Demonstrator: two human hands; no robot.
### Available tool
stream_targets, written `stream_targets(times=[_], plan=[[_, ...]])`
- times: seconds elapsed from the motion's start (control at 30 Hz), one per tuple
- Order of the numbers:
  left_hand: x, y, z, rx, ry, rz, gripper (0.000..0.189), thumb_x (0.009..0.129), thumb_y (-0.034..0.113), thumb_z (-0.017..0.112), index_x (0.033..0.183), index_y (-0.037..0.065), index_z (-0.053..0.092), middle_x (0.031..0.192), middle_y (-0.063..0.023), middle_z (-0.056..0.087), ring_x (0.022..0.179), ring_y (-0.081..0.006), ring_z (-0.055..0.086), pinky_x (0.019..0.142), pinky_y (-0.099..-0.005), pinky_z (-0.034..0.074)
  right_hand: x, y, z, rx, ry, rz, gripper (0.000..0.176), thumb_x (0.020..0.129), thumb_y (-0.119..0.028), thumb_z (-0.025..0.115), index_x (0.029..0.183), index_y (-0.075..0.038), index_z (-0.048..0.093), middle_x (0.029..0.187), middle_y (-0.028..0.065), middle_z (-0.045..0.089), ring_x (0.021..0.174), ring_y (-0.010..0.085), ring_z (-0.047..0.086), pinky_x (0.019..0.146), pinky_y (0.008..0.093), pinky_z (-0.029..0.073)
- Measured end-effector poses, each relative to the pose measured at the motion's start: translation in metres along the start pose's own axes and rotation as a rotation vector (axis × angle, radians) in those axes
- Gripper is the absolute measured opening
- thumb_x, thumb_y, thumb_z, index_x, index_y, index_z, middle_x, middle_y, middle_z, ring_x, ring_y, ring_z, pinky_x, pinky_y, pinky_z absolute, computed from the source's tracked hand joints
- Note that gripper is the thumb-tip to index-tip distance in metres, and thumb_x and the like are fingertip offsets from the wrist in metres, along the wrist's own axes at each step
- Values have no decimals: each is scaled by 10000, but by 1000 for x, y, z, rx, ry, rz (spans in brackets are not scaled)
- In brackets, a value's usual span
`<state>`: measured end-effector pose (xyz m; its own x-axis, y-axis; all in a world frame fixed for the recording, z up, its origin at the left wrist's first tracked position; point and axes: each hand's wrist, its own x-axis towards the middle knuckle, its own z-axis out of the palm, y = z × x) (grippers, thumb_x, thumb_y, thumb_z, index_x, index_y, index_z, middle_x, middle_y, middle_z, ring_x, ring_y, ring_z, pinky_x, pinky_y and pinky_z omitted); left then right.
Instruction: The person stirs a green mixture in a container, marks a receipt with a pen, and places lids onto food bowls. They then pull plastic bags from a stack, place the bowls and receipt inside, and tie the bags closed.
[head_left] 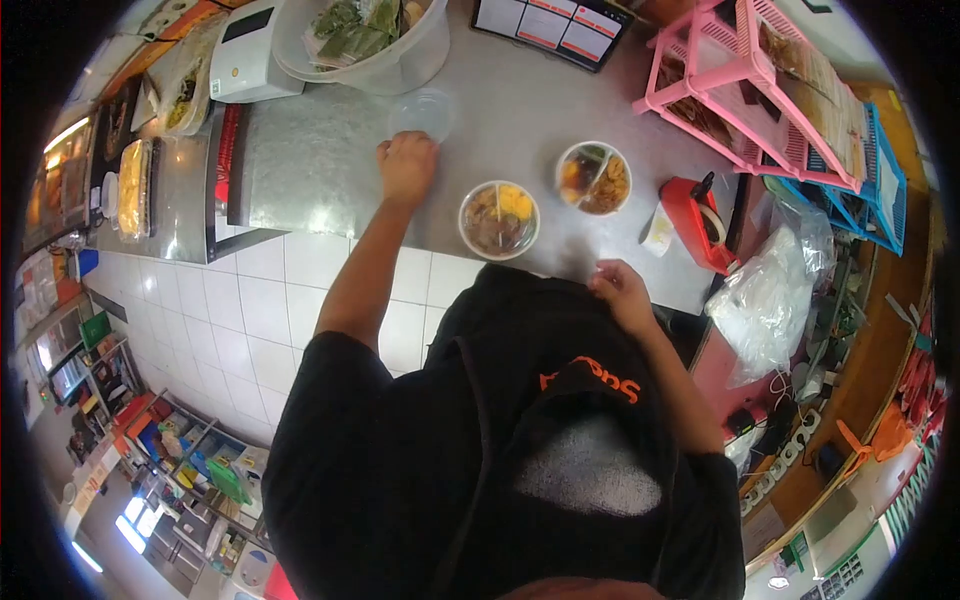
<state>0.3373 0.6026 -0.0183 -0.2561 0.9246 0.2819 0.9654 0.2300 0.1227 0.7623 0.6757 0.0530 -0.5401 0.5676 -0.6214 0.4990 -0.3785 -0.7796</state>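
My left hand reaches forward over the steel table, its fingers curled down at the near edge of a clear round plastic lid. Closer to me stands a round food bowl with a divider, holding yellow and brown food. A second divided bowl, with dark sauce, brown food and some green, is to its right. My right hand is at the table's front edge, below the second bowl and apart from it. Its fingers are bent together; whether anything small is between them is hidden.
A red tape dispenser and a small white paper piece are at right, near plastic bags. Pink racks stand back right. A tablet, a tub of leafy packets and a white printer line the back.
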Motion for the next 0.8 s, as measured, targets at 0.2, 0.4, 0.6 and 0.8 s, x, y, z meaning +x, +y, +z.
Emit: stream_targets(times=[0.2, 0.4, 0.6, 0.8], plan=[[35, 56, -129, -1426, 184, -486, 133, 953, 218, 561, 967, 86, 552, 970, -77, 637, 891, -207, 615, 818, -377, 465, -34, -56, -11, -34, 180, -255, 291, 877, -48, 661, 1151, -21, 565, 983, 37, 619, 927, 114, 597, 847, 251, 478], [62, 177, -219, -2309, -275, -278, 185, 975, 241, 546, 1029, 66, 522, 949, -96, 633, 840, -210, 613, 779, -327, 490, -92, -193, -11, 416, -106, -740, 282, 857, -63, 704, 1095, -2, 565, 972, 34, 623, 920, 129, 593, 831, 278, 482], [82, 270, -267, -1713, -30, -143, 459, 912, 400, 627, 1186, 48, 519, 1123, -139, 594, 1012, -281, 589, 893, -421, 471, -157, -203, -66, 234, 217, -902, 290, 797, 10, 739, 1024, -16, 561, 904, 39, 635, 823, 92, 603, 752, 242, 479], [92, 384, -320, -708, 298, 711, 1024, 531, 460, 860, 1381, 86, 429, 1382, -235, 387, 1239, -404, 416, 1038, -513, 342, -205, -201, -103, 241, 224, -1113, 418, 765, -14, 778, 1087, -21, 512, 948, 56, 620, 830, 89, 603, 706, 231, 485]])
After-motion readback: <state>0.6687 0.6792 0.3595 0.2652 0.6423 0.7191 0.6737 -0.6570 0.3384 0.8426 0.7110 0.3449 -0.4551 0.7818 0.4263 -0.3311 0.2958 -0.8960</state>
